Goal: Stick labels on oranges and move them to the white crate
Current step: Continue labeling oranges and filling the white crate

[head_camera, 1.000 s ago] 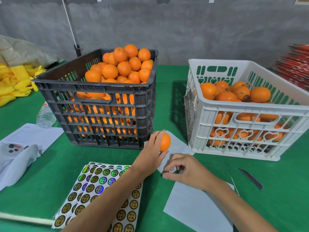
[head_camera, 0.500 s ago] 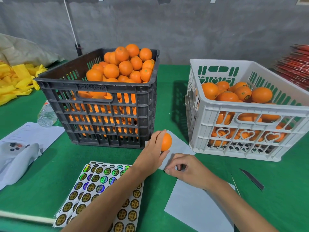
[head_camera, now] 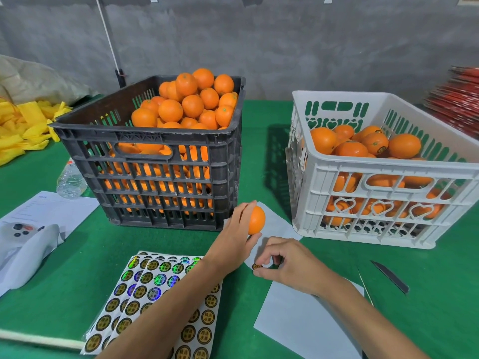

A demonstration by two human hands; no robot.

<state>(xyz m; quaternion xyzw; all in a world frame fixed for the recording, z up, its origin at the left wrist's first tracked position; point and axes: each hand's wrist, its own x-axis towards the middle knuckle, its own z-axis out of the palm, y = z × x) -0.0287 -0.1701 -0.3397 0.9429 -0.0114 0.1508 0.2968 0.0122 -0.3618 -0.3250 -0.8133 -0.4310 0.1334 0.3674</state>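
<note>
A green-covered desk [head_camera: 259, 151] stands before a grey concrete wall. At lower centre of the frame the left hand [head_camera: 233, 239] grips an orange [head_camera: 256, 220] just above the desk, fingers curled over its top and thumb beneath. Just right of it and lower, the right hand [head_camera: 287, 263] pinches a small round label [head_camera: 257, 266] between thumb and forefinger, over a pale backing sheet [head_camera: 305, 325].

The step in hand looks like labelling: the sticker is lifted but not yet on the fruit. The next move calls for bringing the label to the bare skin of the orange, pressing it flat, then carrying the fruit to the white crate [head_camera: 383, 203] at the right of the frame, already partly filled.

Sheets of stickers [head_camera: 145, 288] lie at lower left, partly under the left forearm. The black crate [head_camera: 160, 177], heaped with oranges, sits upper centre.

Whether the label's sticky side faces the orange cannot be told; its print is too small to read. The backing sheet runs off the bottom edge.
</note>
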